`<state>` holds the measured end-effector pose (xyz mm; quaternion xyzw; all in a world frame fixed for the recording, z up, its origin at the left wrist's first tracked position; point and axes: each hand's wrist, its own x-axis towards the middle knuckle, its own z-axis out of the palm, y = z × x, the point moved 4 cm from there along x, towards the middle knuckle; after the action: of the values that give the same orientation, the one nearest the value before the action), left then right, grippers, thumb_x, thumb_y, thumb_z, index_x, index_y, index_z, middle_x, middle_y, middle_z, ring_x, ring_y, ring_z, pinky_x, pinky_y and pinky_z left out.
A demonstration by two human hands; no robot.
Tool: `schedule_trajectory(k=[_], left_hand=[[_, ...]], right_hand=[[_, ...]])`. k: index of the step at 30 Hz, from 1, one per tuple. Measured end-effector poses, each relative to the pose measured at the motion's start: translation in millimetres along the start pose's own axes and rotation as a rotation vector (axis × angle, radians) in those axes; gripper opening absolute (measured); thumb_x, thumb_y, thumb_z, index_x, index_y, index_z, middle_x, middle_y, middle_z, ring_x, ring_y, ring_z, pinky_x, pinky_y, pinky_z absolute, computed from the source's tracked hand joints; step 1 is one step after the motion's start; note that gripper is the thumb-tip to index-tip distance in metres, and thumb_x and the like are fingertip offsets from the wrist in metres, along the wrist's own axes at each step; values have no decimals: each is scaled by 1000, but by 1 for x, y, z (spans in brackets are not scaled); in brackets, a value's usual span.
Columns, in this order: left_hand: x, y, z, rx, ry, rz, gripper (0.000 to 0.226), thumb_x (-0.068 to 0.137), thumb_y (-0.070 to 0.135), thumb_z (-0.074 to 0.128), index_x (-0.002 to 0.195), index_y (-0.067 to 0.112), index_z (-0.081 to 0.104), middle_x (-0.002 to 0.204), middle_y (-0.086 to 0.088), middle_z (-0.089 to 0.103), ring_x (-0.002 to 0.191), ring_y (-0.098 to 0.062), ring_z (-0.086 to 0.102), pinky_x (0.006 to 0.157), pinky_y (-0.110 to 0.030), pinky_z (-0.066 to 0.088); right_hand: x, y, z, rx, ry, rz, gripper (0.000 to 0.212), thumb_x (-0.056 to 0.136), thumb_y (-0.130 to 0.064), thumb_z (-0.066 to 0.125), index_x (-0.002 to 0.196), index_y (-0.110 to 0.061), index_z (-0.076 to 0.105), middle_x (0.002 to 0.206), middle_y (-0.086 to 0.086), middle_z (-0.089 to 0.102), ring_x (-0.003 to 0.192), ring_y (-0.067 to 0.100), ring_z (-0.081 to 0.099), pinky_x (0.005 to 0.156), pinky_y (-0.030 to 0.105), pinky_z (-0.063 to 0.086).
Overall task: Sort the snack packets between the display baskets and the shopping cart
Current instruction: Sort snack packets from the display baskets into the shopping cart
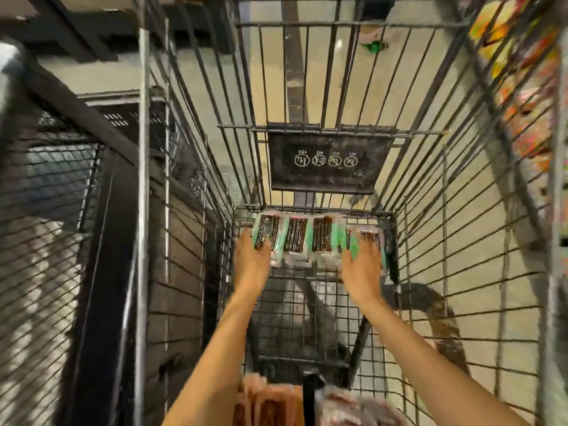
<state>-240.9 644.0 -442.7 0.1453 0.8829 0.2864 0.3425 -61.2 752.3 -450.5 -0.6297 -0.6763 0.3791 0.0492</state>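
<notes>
Snack packets (295, 238), green-edged with dark contents, stand in row across far end of shopping cart (461, 272) floor, side by side, touching. Left grip (252, 259) on leftmost packet, right grip (362, 265) on rightmost; blur hides fingers, cannot tell whether either clasps or lies flat. Black warning flap (325, 161) above row. Reddish packets (267, 404) at near edge. Colourful packets (522, 87) outside cart's right wall.
</notes>
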Motion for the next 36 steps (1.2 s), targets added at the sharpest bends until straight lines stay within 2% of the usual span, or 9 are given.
schedule_trajectory(k=[5,8,14,16,19,23,29,32,36], left_hand=[[-117,20,-52,10,79,292,43,99,19,51,140,17,41,129,1,55,115,-11,51,95,-11,39],[-197,14,-88,-21,114,368,44,97,19,52,139,28,41,132,20,44,118,11,34,90,11,18],[-362,-45,-170,-68,228,350,35,94,16,56,126,30,52,123,22,52,111,4,53,90,1,33],[-411,-78,-193,-83,341,308,35,90,3,60,124,13,59,124,5,60,112,-10,60,95,-11,39],[-497,-131,-223,-103,477,262,34,87,-3,62,120,6,62,125,-2,61,110,-1,55,91,-1,35],[-619,-215,-241,-109,634,218,34,93,22,55,122,7,62,125,0,63,115,-8,57,98,-13,38],[-764,-296,-238,-167,861,97,35,93,33,50,128,31,52,113,39,54,97,24,51,77,5,36],[-813,-322,-235,-200,979,19,35,92,36,49,126,42,47,124,26,54,111,20,47,83,-2,42],[-855,-347,-239,-139,1078,-81,35,91,27,54,125,25,53,122,9,60,114,8,49,95,-3,34]], right_hand=[[-99,-21,-48,74,-140,-113,40,99,-17,44,138,-10,41,148,9,33,136,28,35,112,45,32],[-171,-38,-81,93,-197,-253,38,98,-20,46,136,-17,45,146,-3,38,136,16,36,113,36,31],[-319,-62,-133,122,-472,-572,33,95,-25,49,114,-52,47,119,-44,39,108,-32,35,87,-7,26],[-362,-65,-141,120,-521,-668,28,92,-31,46,114,-47,51,119,-39,46,111,-23,43,85,-5,30],[-432,-63,-141,108,-592,-793,34,88,-41,41,119,-38,53,122,-28,54,114,-3,54,89,5,36],[-535,-54,-123,83,-725,-992,25,94,-39,41,116,-42,54,119,-32,55,116,-15,46,98,17,37],[-678,-50,-95,63,-950,-1245,25,93,-31,50,115,-26,60,121,-8,61,116,-4,52,99,10,35],[-731,-51,-84,30,-1075,-1346,27,93,-31,53,118,-27,61,124,-14,60,118,-5,51,100,12,37],[-793,-56,-65,-4,-1233,-1460,27,91,-27,57,118,-23,63,122,-13,61,118,-3,52,98,11,37]])
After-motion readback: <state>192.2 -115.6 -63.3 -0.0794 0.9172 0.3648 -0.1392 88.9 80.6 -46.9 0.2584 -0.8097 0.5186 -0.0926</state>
